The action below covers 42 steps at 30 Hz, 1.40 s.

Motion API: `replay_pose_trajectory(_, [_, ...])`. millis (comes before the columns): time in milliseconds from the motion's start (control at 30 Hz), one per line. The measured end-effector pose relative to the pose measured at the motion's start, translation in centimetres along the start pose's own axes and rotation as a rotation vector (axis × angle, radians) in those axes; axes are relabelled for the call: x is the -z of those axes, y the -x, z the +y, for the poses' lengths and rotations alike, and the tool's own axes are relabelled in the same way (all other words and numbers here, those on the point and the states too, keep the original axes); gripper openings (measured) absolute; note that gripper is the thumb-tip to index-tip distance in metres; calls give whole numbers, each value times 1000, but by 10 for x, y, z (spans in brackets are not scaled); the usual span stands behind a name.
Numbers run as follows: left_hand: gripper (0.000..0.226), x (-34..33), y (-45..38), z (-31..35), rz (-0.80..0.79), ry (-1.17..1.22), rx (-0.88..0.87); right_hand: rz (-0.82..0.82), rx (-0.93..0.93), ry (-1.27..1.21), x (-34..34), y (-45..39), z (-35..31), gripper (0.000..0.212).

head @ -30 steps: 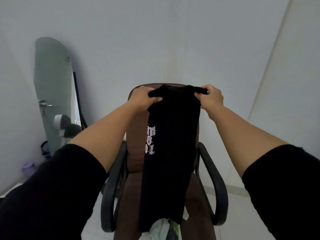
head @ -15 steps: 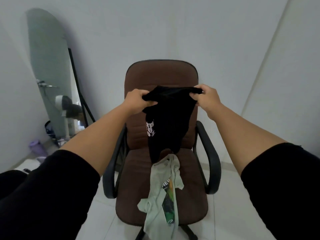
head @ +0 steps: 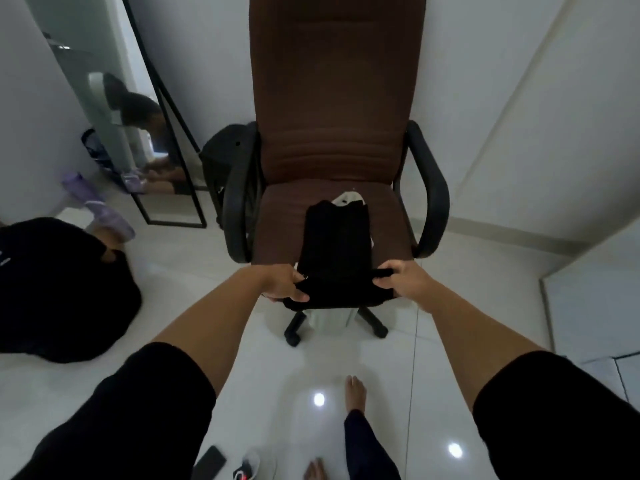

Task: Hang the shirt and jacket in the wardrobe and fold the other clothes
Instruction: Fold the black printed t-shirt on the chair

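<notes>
A black garment (head: 335, 251) lies lengthwise on the seat of a brown office chair (head: 337, 126), its near end hanging past the seat's front edge. My left hand (head: 284, 284) grips that near end on the left. My right hand (head: 403, 280) grips it on the right. Under the black garment lies a pale grey-green shirt (head: 330, 318); only a bit at the far end and a flap below the seat edge show.
A person in black (head: 59, 289) crouches on the floor at the left. A standing mirror (head: 138, 109) leans on the wall behind them, with a purple bottle (head: 81, 187) near it. A phone (head: 209, 462) and my bare feet (head: 355, 389) are on the white tiles.
My hands have come down from chest height to the seat's front edge, laying the black garment flat over the pale shirt. The view has tilted down toward the floor.
</notes>
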<state>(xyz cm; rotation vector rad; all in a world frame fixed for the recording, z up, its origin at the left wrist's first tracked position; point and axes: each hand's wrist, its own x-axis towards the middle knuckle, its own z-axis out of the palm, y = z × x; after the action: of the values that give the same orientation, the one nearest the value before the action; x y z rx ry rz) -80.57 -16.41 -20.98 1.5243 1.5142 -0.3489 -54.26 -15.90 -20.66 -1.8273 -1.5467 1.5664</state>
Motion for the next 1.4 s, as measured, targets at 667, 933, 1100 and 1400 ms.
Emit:
replay_pose_trajectory(667, [36, 81, -130, 3, 416, 75, -124, 293, -2, -113, 12, -177, -15, 16])
replay_pose_trajectory(933, [38, 161, -249, 10, 540, 156, -66, 285, -62, -117, 48, -313, -51, 25])
replay_pose_trajectory(1100, [52, 182, -314, 2, 456, 138, 9, 253, -126, -66, 58, -375, -49, 25])
replay_pose_trajectory(1400, [50, 177, -321, 0, 295, 880, 138, 84, -304, -330, 51, -381, -29, 55])
